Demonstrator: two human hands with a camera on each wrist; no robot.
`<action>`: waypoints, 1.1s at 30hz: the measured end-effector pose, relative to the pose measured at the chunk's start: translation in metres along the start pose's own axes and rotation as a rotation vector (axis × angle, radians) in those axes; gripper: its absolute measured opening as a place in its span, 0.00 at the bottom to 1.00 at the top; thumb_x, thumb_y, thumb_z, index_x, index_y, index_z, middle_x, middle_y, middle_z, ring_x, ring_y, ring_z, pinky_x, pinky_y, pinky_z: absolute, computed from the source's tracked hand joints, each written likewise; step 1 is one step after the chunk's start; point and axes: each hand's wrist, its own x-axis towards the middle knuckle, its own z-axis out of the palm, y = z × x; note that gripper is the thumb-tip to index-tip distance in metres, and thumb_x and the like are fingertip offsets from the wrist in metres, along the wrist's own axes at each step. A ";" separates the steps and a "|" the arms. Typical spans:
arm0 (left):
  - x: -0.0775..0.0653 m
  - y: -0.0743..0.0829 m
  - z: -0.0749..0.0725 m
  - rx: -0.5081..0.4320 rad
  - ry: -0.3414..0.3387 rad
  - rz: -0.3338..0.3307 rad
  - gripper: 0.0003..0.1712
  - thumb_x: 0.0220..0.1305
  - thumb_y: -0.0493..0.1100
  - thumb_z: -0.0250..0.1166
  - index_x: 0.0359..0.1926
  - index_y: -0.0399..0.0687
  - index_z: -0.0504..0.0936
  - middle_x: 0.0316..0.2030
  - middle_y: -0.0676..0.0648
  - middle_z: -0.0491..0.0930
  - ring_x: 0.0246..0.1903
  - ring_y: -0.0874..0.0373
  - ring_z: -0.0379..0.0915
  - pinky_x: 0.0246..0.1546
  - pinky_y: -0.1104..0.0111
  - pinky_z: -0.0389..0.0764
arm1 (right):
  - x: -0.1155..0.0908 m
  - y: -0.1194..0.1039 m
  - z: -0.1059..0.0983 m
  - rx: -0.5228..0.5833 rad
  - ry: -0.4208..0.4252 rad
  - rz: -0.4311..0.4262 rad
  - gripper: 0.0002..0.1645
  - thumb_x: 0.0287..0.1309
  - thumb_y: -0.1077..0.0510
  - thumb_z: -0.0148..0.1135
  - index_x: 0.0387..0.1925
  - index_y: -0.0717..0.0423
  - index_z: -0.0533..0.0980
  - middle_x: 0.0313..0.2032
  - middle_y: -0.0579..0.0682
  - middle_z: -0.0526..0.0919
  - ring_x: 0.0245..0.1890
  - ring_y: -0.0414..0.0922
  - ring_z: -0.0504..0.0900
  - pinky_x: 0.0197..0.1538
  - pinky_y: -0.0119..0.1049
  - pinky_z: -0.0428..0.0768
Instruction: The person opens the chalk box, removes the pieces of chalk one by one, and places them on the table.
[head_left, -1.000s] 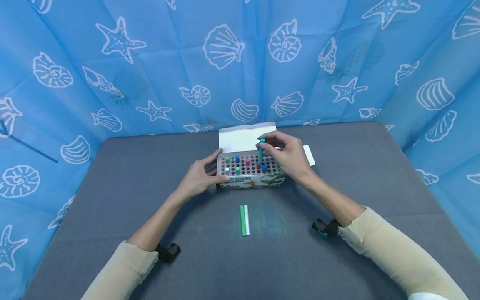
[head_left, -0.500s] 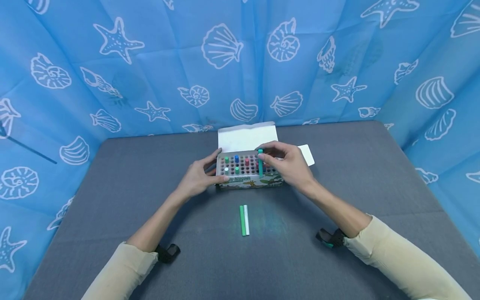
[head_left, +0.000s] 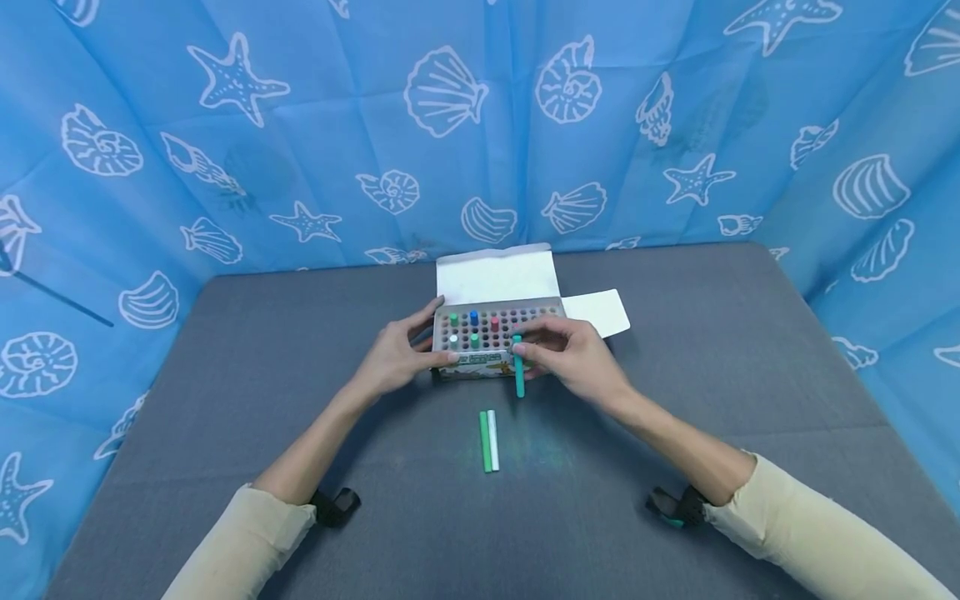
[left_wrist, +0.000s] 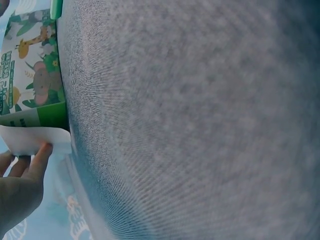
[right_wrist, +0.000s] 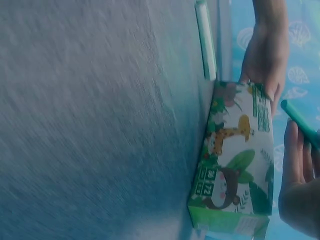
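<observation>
Lying nearest on the desk (head_left: 487, 542) are a green stick (head_left: 485, 442) and a white stick (head_left: 492, 440). Beyond, before the animal-decorated box (head_left: 472, 367), the right hand (head_left: 573, 354) has its grip pinched on a teal stick (head_left: 520, 377) near its top: probably chalk, though small from here, light, stiff, brittle, best taken mid-length. The left hand (head_left: 393, 354) clasps the box's left end.

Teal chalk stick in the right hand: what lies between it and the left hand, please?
In the head view, the printed box lies between the left hand and the teal chalk stick.
</observation>
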 end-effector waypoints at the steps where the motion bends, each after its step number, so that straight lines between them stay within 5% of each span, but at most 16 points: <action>1: 0.000 0.000 0.000 0.000 0.000 0.000 0.54 0.57 0.45 0.76 0.78 0.57 0.54 0.73 0.40 0.61 0.72 0.45 0.56 0.65 0.60 0.73 | -0.002 0.000 0.001 0.010 -0.006 0.018 0.17 0.65 0.65 0.64 0.52 0.70 0.78 0.39 0.61 0.85 0.31 0.49 0.88 0.40 0.53 0.88; 17: 0.000 0.002 0.000 -0.004 -0.004 0.002 0.53 0.58 0.44 0.75 0.78 0.57 0.54 0.73 0.41 0.59 0.72 0.45 0.56 0.65 0.60 0.73 | -0.015 0.015 0.014 0.080 -0.070 0.149 0.16 0.64 0.67 0.64 0.51 0.72 0.76 0.41 0.68 0.84 0.31 0.45 0.87 0.41 0.54 0.87; 33: -0.001 0.000 0.000 0.000 0.003 0.010 0.53 0.58 0.44 0.75 0.78 0.55 0.54 0.74 0.41 0.58 0.72 0.46 0.55 0.66 0.60 0.72 | -0.021 0.032 0.026 0.145 -0.118 0.253 0.20 0.63 0.66 0.65 0.54 0.73 0.75 0.40 0.61 0.82 0.34 0.44 0.85 0.41 0.46 0.89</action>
